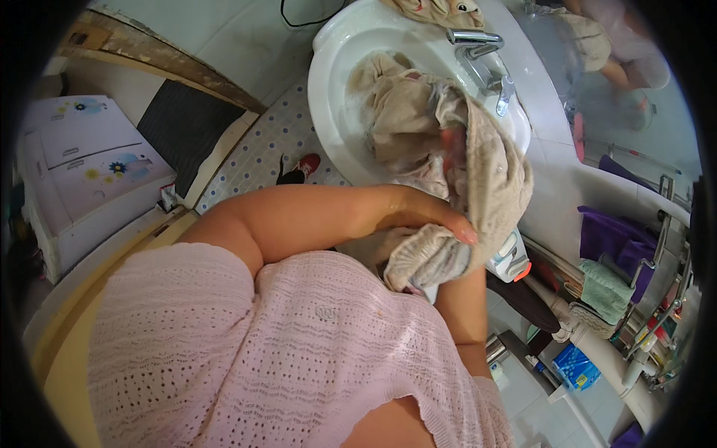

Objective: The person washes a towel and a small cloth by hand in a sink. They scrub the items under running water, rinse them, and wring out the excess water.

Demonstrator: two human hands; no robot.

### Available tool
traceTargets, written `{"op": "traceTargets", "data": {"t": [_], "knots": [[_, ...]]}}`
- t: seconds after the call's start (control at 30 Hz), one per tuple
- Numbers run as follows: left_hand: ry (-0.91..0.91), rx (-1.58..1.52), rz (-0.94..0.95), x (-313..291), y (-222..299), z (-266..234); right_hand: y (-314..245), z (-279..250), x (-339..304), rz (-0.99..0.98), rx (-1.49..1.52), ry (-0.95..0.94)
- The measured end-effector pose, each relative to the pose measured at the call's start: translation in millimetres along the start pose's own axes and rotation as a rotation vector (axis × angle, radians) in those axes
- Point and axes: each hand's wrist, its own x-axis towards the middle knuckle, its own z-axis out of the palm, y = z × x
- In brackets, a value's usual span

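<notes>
A wet beige garment (502, 179) is bunched partly in the white sink (323, 112), in shallow water, and partly lifted over its near right rim. My left hand (457, 224) reaches across my body and is closed on the garment, above a gathered, cuff-like end. My right forearm (461, 317) comes up from below and passes behind the cloth, which hides the hand. A reddish blurred patch shows among the folds; I cannot tell whether it is fingers. The chrome faucet (478, 45) stands at the sink's far right side.
Another beige cloth (441, 10) lies at the sink's far edge. A white bottle with an orange-red part (511, 257) stands right of the garment. Purple (616, 250) and green towels (605, 290) hang at the right, beside a mirror (620, 112). A white cabinet (97, 157) is at left.
</notes>
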Motion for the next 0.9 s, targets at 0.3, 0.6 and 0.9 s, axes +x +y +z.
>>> {"op": "traceTargets", "data": {"t": [0.3, 0.6, 0.9], "knots": [[0.193, 0.532, 0.211, 18.2, 34.0, -33.4, -52.6, 2.6, 88.6, -0.201, -1.106, -0.318], [0.108, 1.195, 0.196, 83.4, 22.9, -106.5, 3.7, -15.7, 129.1, 0.092, -1.62, -0.348], [-0.067, -0.149, 0.342, 13.7, 5.3, -120.3, -6.0, -46.2, 96.8, 0.262, -0.798, 0.092]]}}
